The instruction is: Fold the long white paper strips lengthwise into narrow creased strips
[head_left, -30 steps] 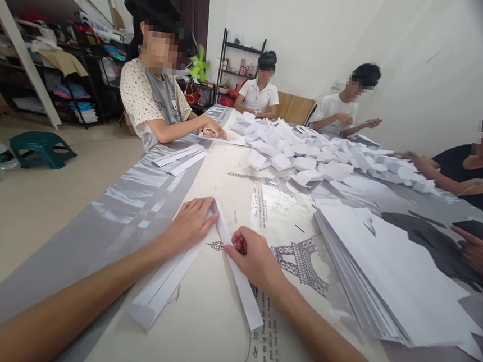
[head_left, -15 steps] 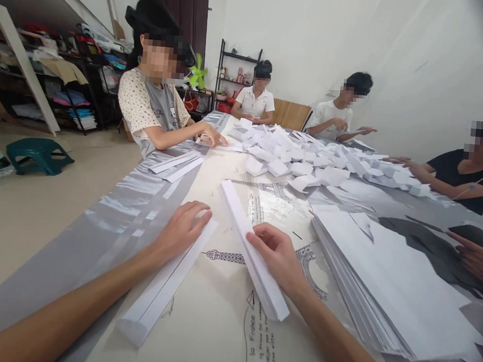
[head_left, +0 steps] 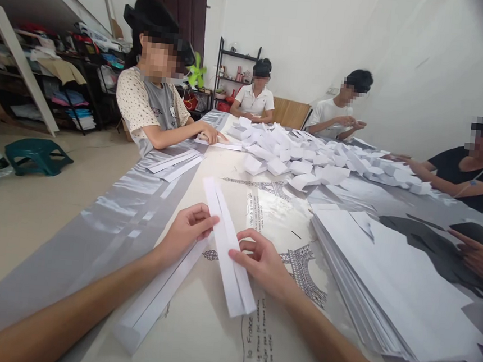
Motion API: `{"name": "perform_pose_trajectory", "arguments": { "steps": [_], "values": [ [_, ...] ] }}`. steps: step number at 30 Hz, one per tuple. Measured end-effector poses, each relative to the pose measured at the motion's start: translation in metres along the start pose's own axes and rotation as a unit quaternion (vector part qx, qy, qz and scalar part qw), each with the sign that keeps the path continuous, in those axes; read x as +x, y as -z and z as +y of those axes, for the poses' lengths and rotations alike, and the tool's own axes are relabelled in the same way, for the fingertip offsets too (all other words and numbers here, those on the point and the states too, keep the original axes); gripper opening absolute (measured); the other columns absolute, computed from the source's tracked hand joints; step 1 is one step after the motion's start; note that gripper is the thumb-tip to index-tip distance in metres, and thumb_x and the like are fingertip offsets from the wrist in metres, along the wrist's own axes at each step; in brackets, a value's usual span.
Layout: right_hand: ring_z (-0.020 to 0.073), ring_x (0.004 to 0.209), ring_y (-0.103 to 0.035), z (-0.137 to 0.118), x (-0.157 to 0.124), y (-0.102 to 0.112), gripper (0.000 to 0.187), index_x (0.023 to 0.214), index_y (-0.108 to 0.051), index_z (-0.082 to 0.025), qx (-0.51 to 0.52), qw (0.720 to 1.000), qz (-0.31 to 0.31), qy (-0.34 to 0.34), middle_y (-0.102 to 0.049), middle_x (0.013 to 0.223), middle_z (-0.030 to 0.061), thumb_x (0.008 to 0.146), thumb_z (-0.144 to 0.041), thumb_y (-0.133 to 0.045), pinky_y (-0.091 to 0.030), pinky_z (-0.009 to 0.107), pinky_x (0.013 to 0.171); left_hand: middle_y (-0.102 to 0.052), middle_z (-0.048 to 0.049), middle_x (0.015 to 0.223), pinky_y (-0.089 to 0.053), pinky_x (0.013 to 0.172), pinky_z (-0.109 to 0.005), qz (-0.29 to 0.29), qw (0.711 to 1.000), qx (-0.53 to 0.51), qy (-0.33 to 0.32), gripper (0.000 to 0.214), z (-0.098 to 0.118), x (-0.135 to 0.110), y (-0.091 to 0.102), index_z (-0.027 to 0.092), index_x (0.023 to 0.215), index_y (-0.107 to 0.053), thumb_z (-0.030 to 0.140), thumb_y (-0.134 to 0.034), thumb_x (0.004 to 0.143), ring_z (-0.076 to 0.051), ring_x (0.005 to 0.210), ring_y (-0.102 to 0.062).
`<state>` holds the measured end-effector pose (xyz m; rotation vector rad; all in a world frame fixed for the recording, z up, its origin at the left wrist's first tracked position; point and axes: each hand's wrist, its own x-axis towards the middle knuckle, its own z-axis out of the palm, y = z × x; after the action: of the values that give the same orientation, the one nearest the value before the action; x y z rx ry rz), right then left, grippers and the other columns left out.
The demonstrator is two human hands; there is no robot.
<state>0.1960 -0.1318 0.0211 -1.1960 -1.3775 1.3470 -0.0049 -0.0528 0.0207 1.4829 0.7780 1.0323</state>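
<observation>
Plain white walls (head_left: 322, 30) close the room, with a dark brown door (head_left: 175, 0) at the back left. Beside it stands a black metal shelf rack (head_left: 234, 70) holding small items, too far off to identify. Along the left wall, cluttered dark shelving (head_left: 64, 75) carries folded fabrics and boxes. The floor (head_left: 31, 208) is pale beige, with a green plastic stool (head_left: 36, 154) on it. Light is even and soft.

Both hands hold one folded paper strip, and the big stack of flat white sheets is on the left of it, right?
Not quite. The head view shows the stack on the right of the strip, not the left. The left hand and right hand do both hold it.
</observation>
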Motion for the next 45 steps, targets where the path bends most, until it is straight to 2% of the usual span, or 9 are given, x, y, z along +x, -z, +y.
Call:
{"name": "perform_pose_trajectory", "arguments": {
  "steps": [4, 7, 11, 15, 17, 24, 34, 38, 45],
  "values": [
    [0.013, 0.063, -0.06, 0.001, -0.001, 0.0, 0.05, 0.128, -0.049, -0.03, -0.014, 1.0, -0.017, -0.009, -0.059, 0.078, -0.0048, 0.084, -0.036, -0.072, -0.043, 0.025, 0.056, -0.051, 0.005, 0.064, -0.035, 0.052, -0.021, 0.018, 0.999, 0.036, -0.007, 0.026, -0.003, 0.006, 0.008, 0.019, 0.078, -0.055, 0.04, -0.068, 0.087, -0.008, 0.054, -0.045],
    [0.0094, 0.055, -0.052, 0.006, -0.001, 0.001, 0.061, 0.142, -0.041, -0.036, -0.052, 0.998, 0.001, 0.025, -0.052, 0.081, -0.0055, 0.087, -0.033, -0.067, -0.038, 0.023, 0.049, -0.06, 0.0014, 0.07, -0.045, 0.062, -0.025, -0.012, 0.984, 0.173, -0.05, 0.025, -0.003, 0.007, 0.018, 0.019, 0.082, -0.058, 0.042, -0.058, 0.093, -0.013, 0.064, -0.056],
    [0.0066, 0.048, -0.037, 0.013, 0.0, 0.004, 0.047, 0.135, -0.056, -0.032, -0.163, 0.985, 0.027, 0.053, -0.043, 0.076, -0.0058, 0.088, -0.03, -0.062, -0.032, 0.024, 0.047, -0.069, -0.0065, 0.099, -0.05, 0.08, -0.034, -0.082, 0.878, 0.434, -0.187, 0.024, -0.005, 0.004, 0.042, 0.02, 0.105, -0.065, 0.038, -0.053, 0.096, -0.021, 0.087, -0.063],
    [0.0113, 0.053, -0.041, 0.015, 0.001, 0.009, 0.035, 0.121, -0.069, -0.023, -0.289, 0.955, 0.044, 0.057, -0.043, 0.06, -0.0059, 0.089, -0.03, -0.058, -0.036, 0.027, 0.053, -0.067, -0.0078, 0.124, -0.045, 0.102, -0.04, -0.221, 0.789, 0.498, -0.284, 0.032, -0.009, 0.002, 0.055, 0.023, 0.125, -0.064, 0.034, -0.048, 0.099, -0.024, 0.115, -0.06],
    [0.0129, 0.055, -0.044, 0.014, 0.001, 0.011, 0.032, 0.117, -0.072, -0.021, -0.348, 0.934, 0.043, 0.07, -0.047, 0.058, -0.0045, 0.09, -0.029, -0.056, -0.039, 0.028, 0.056, -0.062, -0.0075, 0.135, -0.041, 0.108, -0.043, -0.227, 0.772, 0.519, -0.287, 0.036, -0.012, 0.002, 0.054, 0.025, 0.13, -0.061, 0.038, -0.047, 0.1, -0.026, 0.124, -0.056],
    [0.0163, 0.061, -0.052, 0.006, -0.004, 0.001, 0.028, 0.113, -0.072, -0.025, -0.446, 0.889, 0.002, 0.102, -0.059, 0.072, 0.0023, 0.092, -0.029, -0.055, -0.042, 0.032, 0.058, -0.043, -0.0127, 0.153, -0.03, 0.116, -0.047, -0.114, 0.784, 0.588, -0.163, 0.058, -0.028, 0.004, 0.049, 0.018, 0.148, -0.043, 0.051, -0.041, 0.1, -0.028, 0.14, -0.04],
    [0.015, 0.065, -0.054, -0.001, -0.014, -0.013, 0.022, 0.103, -0.069, -0.02, -0.478, 0.868, -0.05, 0.125, -0.057, 0.091, 0.004, 0.093, -0.037, -0.059, -0.048, 0.032, 0.059, -0.051, -0.0089, 0.147, -0.037, 0.114, -0.043, -0.06, 0.806, 0.565, -0.165, 0.044, -0.031, 0.003, 0.036, 0.022, 0.139, -0.054, 0.042, -0.041, 0.102, -0.026, 0.135, -0.046],
    [0.0249, 0.103, -0.058, 0.0, -0.015, -0.012, 0.024, 0.109, -0.067, -0.019, -0.477, 0.856, -0.053, 0.192, -0.058, 0.118, 0.0099, 0.091, -0.035, -0.063, -0.053, 0.039, 0.082, -0.053, -0.0077, 0.146, -0.038, 0.114, -0.042, -0.089, 0.812, 0.552, -0.168, 0.041, -0.027, 0.0, 0.028, 0.022, 0.135, -0.058, 0.035, -0.034, 0.104, -0.024, 0.134, -0.048],
    [0.0283, 0.138, -0.043, 0.002, -0.014, -0.006, 0.053, 0.14, -0.052, -0.018, -0.485, 0.832, -0.14, 0.231, -0.055, 0.142, 0.0119, 0.094, -0.043, -0.061, -0.037, 0.045, 0.114, -0.052, -0.0115, 0.146, -0.039, 0.113, -0.044, -0.072, 0.815, 0.555, -0.152, 0.049, -0.03, -0.001, 0.027, 0.018, 0.138, -0.055, 0.046, -0.044, 0.1, -0.027, 0.135, -0.048]
  ]
}}
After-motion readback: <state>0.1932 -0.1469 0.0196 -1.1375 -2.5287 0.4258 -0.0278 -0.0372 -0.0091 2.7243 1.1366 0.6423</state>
